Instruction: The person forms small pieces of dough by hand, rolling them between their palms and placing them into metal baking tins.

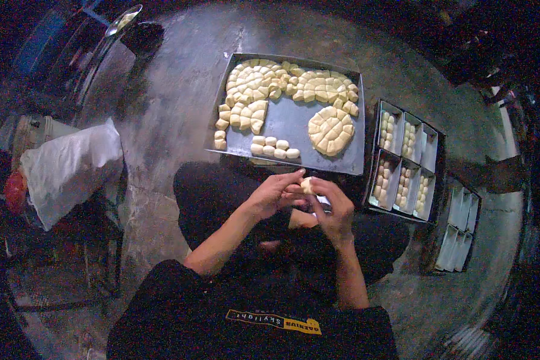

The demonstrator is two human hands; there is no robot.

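Head view: we have a small pale dough piece (307, 185) pinched between both hands — the fingers of our right hand (336, 210) curl over its right side, and those of our left hand (276, 195) close on its left. Just beyond the hands we see a metal tray (288, 120): short rows of dough balls (270, 147) nearest the left hand, a divided dough round (331, 131) past the right, cut dough (252, 81) farther out. Right of the right hand sits a compartmented case (429, 144) — partly filled with dough — and, beyond it, a second case (453, 249).
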